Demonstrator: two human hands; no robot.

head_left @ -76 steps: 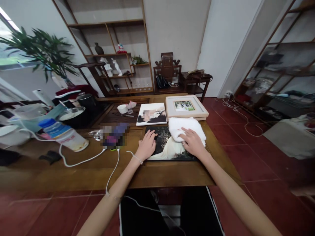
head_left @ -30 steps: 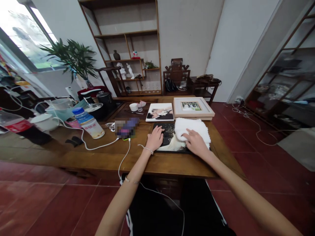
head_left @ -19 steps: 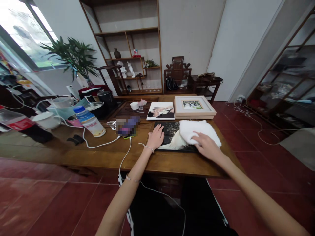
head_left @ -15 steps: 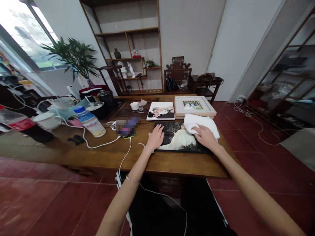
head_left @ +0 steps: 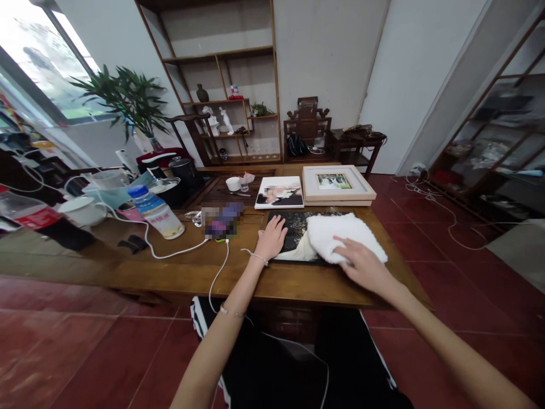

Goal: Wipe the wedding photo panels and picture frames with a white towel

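Observation:
A dark photo panel (head_left: 293, 227) with a pale dress in its picture lies flat near the front edge of the wooden table. My left hand (head_left: 272, 236) rests on its left edge, fingers spread and pressing down. On the panel's right half is a white towel (head_left: 340, 233), which hides much of the picture there. My right hand (head_left: 361, 264) grips the towel at its near side, with the fingers partly tucked into the folds. Behind the panel are a smaller photo panel (head_left: 279, 196) with a white border and a pale wooden picture frame (head_left: 336, 199) stacked on another.
Left of my left hand lies a blurred-out phone (head_left: 223, 221) with a white cable (head_left: 164, 255). Farther left stand a blue-capped bottle (head_left: 157, 210), a white pot (head_left: 83, 211) and a cola bottle (head_left: 46, 221). A small white cup (head_left: 233, 183) sits at the back.
My right hand has moved the towel down toward the table's front edge, covering more of the dress in the picture. My left hand has stayed at the panel's left edge.

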